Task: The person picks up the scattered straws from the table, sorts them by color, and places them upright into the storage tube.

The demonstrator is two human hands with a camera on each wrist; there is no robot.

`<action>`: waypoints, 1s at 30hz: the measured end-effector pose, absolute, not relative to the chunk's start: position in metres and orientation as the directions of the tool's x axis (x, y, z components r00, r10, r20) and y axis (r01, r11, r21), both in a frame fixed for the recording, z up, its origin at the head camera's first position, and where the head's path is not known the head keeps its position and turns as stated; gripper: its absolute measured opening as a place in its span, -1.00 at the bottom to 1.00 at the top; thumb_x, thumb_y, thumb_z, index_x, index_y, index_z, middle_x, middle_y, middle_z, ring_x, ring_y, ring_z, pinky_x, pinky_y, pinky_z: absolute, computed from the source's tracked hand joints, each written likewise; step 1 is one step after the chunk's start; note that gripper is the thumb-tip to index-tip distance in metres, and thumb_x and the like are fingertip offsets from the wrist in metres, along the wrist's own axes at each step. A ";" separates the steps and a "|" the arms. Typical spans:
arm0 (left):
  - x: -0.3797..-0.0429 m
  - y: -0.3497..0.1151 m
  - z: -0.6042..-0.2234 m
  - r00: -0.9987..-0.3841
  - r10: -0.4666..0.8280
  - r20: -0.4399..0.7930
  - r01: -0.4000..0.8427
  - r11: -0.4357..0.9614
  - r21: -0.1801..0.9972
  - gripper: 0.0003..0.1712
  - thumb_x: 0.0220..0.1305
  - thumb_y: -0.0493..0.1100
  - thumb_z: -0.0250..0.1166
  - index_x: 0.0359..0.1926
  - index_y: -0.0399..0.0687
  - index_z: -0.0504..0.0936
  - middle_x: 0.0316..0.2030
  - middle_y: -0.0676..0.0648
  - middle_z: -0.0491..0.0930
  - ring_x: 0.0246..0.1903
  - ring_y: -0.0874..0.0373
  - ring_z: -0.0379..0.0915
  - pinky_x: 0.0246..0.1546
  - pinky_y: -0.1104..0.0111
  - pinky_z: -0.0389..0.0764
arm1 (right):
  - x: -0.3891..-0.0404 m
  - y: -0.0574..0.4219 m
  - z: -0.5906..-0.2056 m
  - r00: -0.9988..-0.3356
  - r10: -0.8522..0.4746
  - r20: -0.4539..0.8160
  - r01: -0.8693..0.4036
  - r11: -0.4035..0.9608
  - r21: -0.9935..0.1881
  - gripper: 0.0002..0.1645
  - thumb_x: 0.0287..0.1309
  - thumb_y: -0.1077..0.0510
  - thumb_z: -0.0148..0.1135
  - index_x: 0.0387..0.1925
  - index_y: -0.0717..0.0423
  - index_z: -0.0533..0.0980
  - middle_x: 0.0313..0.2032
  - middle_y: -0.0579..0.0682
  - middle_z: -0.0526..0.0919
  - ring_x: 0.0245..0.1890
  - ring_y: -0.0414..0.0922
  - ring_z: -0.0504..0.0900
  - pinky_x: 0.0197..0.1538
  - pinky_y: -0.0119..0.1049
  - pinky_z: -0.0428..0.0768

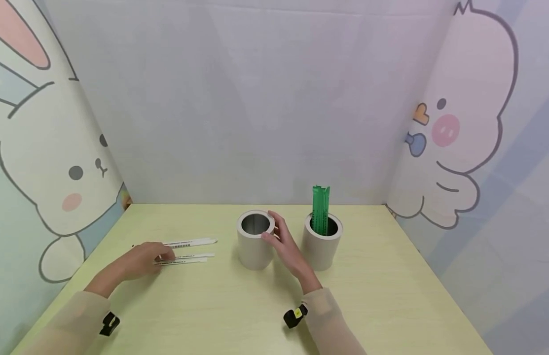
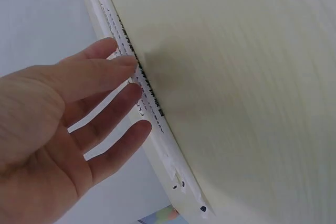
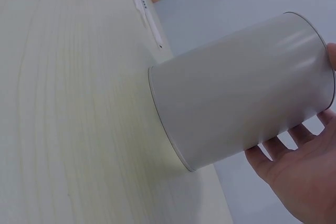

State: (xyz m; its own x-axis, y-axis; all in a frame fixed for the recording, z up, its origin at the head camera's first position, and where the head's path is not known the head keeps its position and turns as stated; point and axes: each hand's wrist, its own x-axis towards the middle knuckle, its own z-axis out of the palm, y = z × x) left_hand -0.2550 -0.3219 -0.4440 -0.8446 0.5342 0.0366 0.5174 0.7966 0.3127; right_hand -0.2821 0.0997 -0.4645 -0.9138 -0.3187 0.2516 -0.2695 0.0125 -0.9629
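White packets [image 1: 192,243], slim and printed, lie at the left hand's [image 1: 143,260] fingertips and stretch to its right; those fingers are loosely bent, with no firm pinch visible. The right hand [image 1: 289,250] grips a pale container [image 1: 254,252] near its rim. Picking up a packet appears to be the step in hand, calling for a neat pinch on a thin edge. Right of that grip, a second container [image 1: 319,252] holds green packets [image 1: 320,209]. Beneath both hands is a light wood-grain tabletop [image 1: 230,315]; beyond them hangs a plain backdrop [image 1: 256,98].
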 end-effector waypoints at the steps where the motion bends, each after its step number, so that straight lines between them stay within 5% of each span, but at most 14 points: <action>1: -0.256 -0.322 -0.446 -0.850 0.527 0.029 0.509 0.804 0.307 -0.66 0.20 -0.45 0.49 -0.11 0.03 0.71 -0.18 0.11 0.67 -0.23 0.17 0.53 -0.18 0.23 0.64 | -0.282 0.100 -0.465 -0.914 -0.319 0.251 -0.269 0.014 -0.963 -0.19 0.58 0.09 0.13 0.68 -0.13 0.04 0.62 0.03 0.15 0.59 0.13 0.19 0.59 0.21 0.21; 12: -0.264 -0.324 -0.458 -0.828 0.559 0.053 0.548 0.783 0.296 -0.55 0.18 -0.59 0.37 -0.20 0.09 0.66 -0.31 0.17 0.59 -0.33 0.28 0.42 -0.29 0.34 0.55 | -0.281 0.102 -0.466 -0.908 -0.332 0.255 -0.279 0.024 -0.960 -0.17 0.58 0.01 0.15 0.68 -0.16 0.02 0.63 0.01 0.13 0.61 0.13 0.15 0.60 0.23 0.18; 22: -0.260 -0.312 -0.440 -0.756 0.643 0.123 0.635 0.676 0.372 -0.56 0.26 -0.57 0.37 0.00 -0.01 0.69 -0.25 0.09 0.67 -0.26 0.25 0.58 -0.27 0.34 0.66 | -0.283 0.100 -0.466 -0.904 -0.339 0.260 -0.284 0.023 -0.958 -0.17 0.58 0.04 0.13 0.69 -0.13 0.01 0.62 0.02 0.14 0.60 0.12 0.17 0.59 0.20 0.20; 30: -0.263 -0.296 -0.424 -0.781 0.620 0.071 0.582 0.683 0.442 -0.51 0.28 -0.49 0.43 0.21 -0.20 0.62 -0.06 -0.09 0.71 -0.21 0.15 0.70 -0.21 0.34 0.74 | -0.282 0.100 -0.465 -0.907 -0.330 0.260 -0.284 0.024 -0.959 -0.17 0.58 0.08 0.12 0.69 -0.08 0.00 0.63 0.03 0.13 0.61 0.14 0.16 0.59 0.24 0.19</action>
